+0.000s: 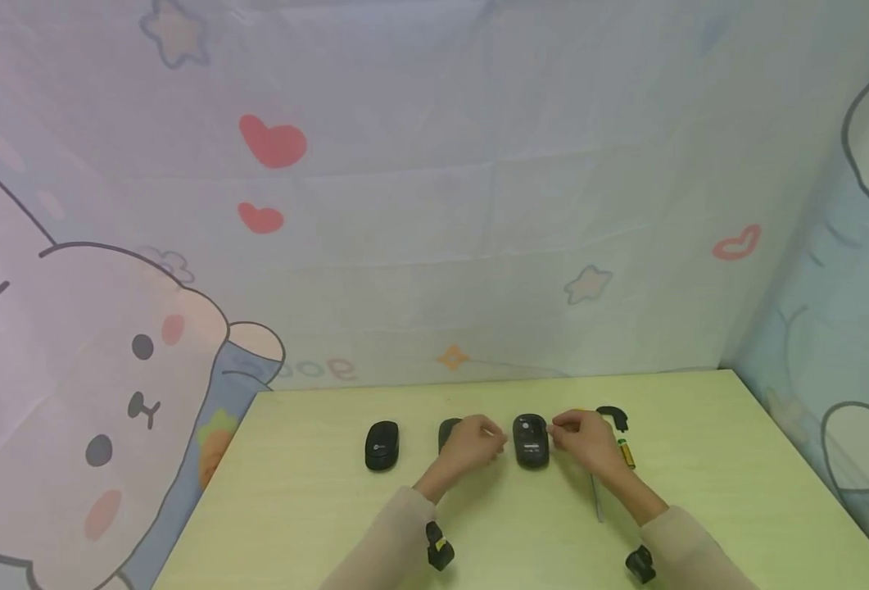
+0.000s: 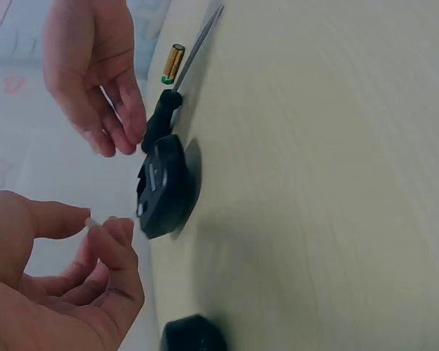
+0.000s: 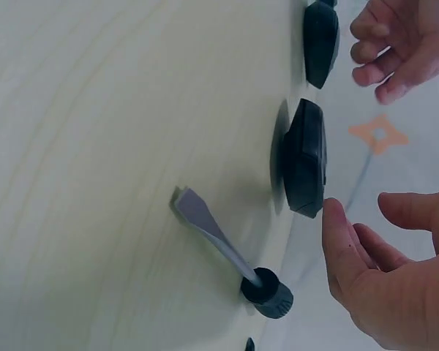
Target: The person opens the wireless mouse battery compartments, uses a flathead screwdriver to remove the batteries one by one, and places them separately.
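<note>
My left hand (image 1: 472, 442) is held just left of a black computer mouse (image 1: 531, 441), pinching a tiny pale piece (image 2: 92, 222) between thumb and index finger. The mouse lies with its labelled underside up. Right at its other side are the fingertips of my right hand (image 1: 585, 438), its thumb apart from the fingers and nothing held. Another dark mouse (image 1: 446, 429) is partly hidden behind the left hand. Under the right hand, a screwdriver (image 3: 223, 245) lies on the table, its flat metal blade pointing towards me; the dark handle (image 2: 161, 121) shows in the left wrist view.
A third black mouse (image 1: 382, 447) sits at the left on the pale yellow table (image 1: 294, 508). To the right of the right hand lie a curved black piece (image 1: 614, 415) and a gold battery with a green end (image 1: 626, 453). A cartoon-printed cloth (image 1: 405, 270) stands behind the table.
</note>
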A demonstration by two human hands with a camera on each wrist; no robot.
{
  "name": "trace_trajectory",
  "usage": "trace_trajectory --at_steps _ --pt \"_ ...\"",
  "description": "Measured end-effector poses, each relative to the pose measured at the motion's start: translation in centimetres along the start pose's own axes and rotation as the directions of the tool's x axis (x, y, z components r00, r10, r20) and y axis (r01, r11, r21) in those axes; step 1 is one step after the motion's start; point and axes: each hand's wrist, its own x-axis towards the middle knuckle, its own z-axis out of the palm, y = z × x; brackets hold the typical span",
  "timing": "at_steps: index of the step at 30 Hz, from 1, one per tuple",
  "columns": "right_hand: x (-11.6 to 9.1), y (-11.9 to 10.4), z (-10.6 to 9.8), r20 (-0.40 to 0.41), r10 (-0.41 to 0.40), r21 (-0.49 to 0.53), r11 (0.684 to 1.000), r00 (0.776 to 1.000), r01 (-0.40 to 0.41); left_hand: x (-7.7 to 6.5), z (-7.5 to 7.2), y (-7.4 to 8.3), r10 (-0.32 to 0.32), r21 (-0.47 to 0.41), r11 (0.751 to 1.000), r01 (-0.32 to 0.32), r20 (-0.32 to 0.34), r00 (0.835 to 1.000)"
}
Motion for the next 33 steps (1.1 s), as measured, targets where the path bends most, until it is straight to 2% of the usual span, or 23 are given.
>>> trace_trajectory --at_steps 5,11,14,16,20,25,29,31,33 --pt "-0.7 -0.6 -0.2 -0.004 -0.055 -0.007 0.998 0.999 0.055 -1.5 -2.4 -0.4 0.091 0.007 0.996 -0.091 0.005 0.996" --pt "-1.2 -1.1 0.1 0.021 -0.148 -0.061 0.987 0.989 0.149 -3.0 -5.4 -2.1 0.139 -0.024 0.990 -0.140 -0.031 0.990" --pt "-1.4 -1.3 0.5 0.023 -0.170 -0.066 0.983 0.985 0.171 -3.4 -6.3 -3.3 0.165 0.046 0.986 -0.162 -0.078 0.983" --pt "-1.5 -1.5 0.8 0.026 -0.181 -0.071 0.981 0.983 0.183 -3.6 -6.6 -4.1 0.189 0.123 0.977 -0.177 -0.103 0.976" --pt "-1.8 -2.1 1.5 0.043 -0.214 -0.081 0.973 0.976 0.217 -4.0 -7.0 -5.6 0.246 0.268 0.941 -0.206 -0.124 0.961" --pt "-2.1 -2.7 2.7 0.051 -0.252 -0.101 0.961 0.966 0.256 -4.1 -7.0 -6.2 0.299 0.409 0.885 -0.222 -0.133 0.945" --pt "-2.1 -3.0 3.8 0.070 -0.289 -0.106 0.949 0.955 0.295 -4.1 -7.0 -6.3 0.345 0.555 0.800 -0.228 -0.115 0.932" --pt "-2.1 -2.9 4.2 0.085 -0.323 -0.107 0.937 0.942 0.331 -4.1 -7.1 -6.4 0.354 0.614 0.755 -0.230 -0.086 0.931" --pt "-2.2 -2.8 4.7 0.106 -0.348 -0.107 0.927 0.932 0.358 -4.1 -7.1 -6.4 0.342 0.656 0.721 -0.223 -0.057 0.938"
